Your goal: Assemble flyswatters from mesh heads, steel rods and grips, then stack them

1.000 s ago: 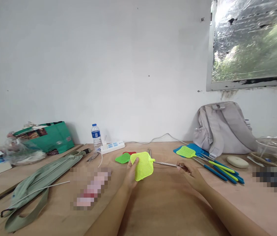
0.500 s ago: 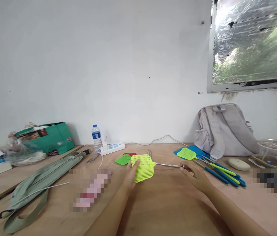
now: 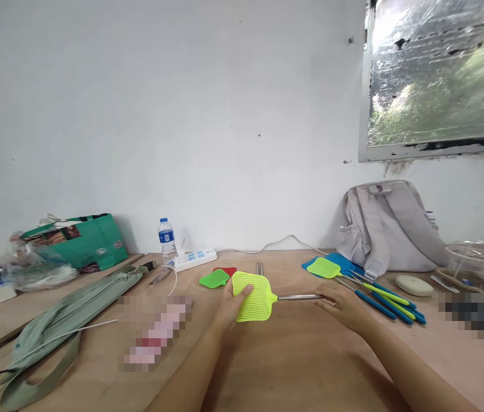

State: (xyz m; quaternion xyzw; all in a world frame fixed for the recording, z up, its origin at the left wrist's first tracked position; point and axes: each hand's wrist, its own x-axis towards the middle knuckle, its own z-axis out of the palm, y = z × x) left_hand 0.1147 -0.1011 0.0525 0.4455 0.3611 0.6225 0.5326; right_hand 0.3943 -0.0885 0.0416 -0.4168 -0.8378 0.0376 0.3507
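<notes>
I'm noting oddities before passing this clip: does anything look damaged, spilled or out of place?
The window looks worn: dark patches mark it, chiefly along its lower edge, and the wall beneath is stained. On the table, two pixelated patches hide whatever lies there. Nothing looks spilled; the held yellow-green swatter shows no damage.

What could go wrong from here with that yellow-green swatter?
The left hand pinches the mesh head, which might bend if squeezed hard. The metal rod might slip or twist, since the right hand holds it away from the head. That hand is also near the swatter pile and could bump it.
</notes>
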